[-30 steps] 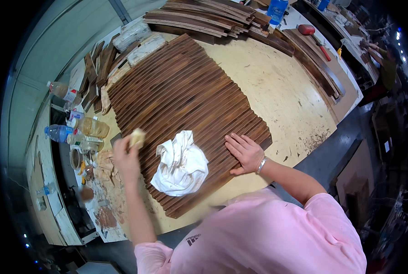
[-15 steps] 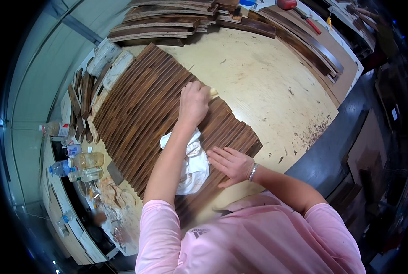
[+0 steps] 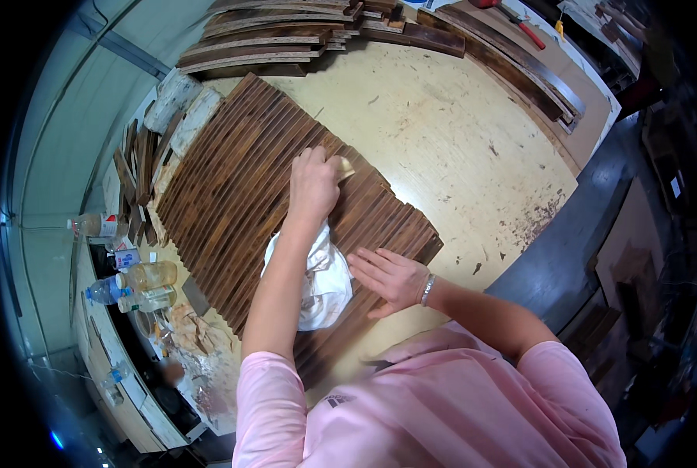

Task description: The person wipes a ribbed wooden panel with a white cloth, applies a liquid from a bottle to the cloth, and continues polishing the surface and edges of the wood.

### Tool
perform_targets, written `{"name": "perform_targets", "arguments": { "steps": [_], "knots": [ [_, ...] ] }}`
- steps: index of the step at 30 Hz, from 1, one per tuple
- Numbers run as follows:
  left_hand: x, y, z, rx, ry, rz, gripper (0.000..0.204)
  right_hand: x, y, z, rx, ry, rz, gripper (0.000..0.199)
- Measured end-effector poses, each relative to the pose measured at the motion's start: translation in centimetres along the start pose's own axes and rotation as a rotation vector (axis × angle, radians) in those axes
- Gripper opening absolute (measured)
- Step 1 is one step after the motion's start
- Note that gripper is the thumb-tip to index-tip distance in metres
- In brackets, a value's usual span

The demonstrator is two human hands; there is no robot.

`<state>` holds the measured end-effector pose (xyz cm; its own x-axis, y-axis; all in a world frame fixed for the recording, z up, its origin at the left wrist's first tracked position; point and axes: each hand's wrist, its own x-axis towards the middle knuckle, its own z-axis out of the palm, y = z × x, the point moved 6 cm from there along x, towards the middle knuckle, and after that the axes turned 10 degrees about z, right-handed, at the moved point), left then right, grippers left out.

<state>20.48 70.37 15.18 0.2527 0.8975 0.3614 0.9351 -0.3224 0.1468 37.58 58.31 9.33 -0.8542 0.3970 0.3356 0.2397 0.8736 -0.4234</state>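
Observation:
Dark brown wooden strips [image 3: 224, 175] lie side by side, forming a wide slanted panel across the table. My left hand [image 3: 313, 189] is closed over a pale yellow piece [image 3: 347, 167], pressed against the strips near the panel's middle. Only an edge of that piece shows beside my fingers, so its kind is unclear. Flat on the strips at the near right rests my right hand [image 3: 392, 278], fingers stretched out, holding nothing. A crumpled white cloth [image 3: 329, 288] lies on the panel between my two arms, partly covered by my left forearm.
Stacked dark boards [image 3: 263, 39] line the table's far side. Long curved strips [image 3: 504, 58] and a red-handled tool [image 3: 529, 33] lie at the far right. Bottles [image 3: 150, 274] and a crumpled tan cloth [image 3: 192, 329] stand at the left, near loose wood offcuts [image 3: 144, 160].
My left hand has slid left and slightly nearer over the strips with the pale yellow piece. My right hand stays flat in nearly the same place.

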Motion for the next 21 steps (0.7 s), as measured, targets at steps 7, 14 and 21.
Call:
{"name": "perform_targets", "arguments": {
  "steps": [7,14,21],
  "knots": [
    [-6.8,-2.1,-7.4,0.161,-0.017,-0.065,0.017,0.1,-0.1,0.1,0.018,0.019,-0.011,0.088],
    [-22.4,-7.6,-15.4,0.16,0.301,-0.628,0.024,0.6,-0.5,-0.5,-0.03,0.038,-0.001,0.085],
    [-51.1,-9.8,-17.5,0.494,0.17,-1.302,0.033,1.0,-1.3,-1.7,0.055,-0.007,0.122,0.077]
  ]
}}
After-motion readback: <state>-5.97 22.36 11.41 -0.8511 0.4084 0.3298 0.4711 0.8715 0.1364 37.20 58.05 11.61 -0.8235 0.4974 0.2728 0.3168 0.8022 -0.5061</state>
